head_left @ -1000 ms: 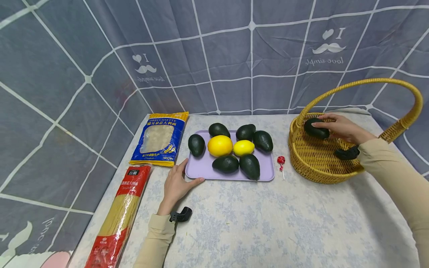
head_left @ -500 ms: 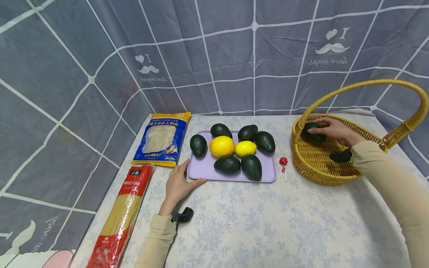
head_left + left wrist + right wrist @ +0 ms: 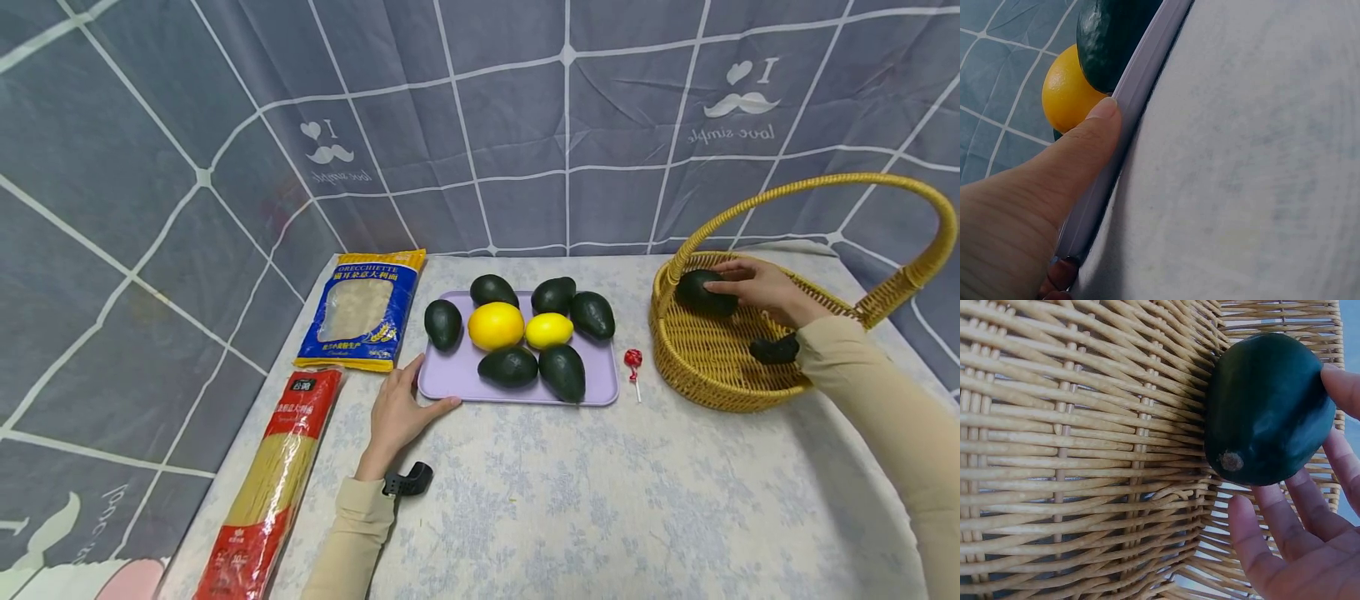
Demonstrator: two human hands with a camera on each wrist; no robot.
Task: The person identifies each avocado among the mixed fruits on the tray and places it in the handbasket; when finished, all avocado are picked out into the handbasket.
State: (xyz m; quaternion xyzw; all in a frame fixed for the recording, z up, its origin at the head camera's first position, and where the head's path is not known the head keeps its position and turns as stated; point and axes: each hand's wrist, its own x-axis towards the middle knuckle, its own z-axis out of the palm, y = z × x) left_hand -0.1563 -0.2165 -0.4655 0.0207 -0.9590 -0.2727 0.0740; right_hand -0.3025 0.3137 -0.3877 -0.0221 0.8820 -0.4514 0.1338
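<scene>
While the left hand (image 3: 396, 414) lies flat, steadying the tray (image 3: 457, 385), the right hand (image 3: 757, 287) cups an avocado (image 3: 699, 292) inside the basket (image 3: 705, 367). The right wrist view shows the fingers (image 3: 1272, 550) curled under the fruit against the basket's wall, so placing seems underway; letting go looks next.

Over on the left, a blue bag of orecchiette (image 3: 362, 310) lies flat beside a long red pack of spaghetti (image 3: 268, 487), a red lollipop (image 3: 632, 361) sits alone on the floral tablecloth (image 3: 600, 500), and a grey grid-patterned backdrop (image 3: 480, 125) hangs behind.
</scene>
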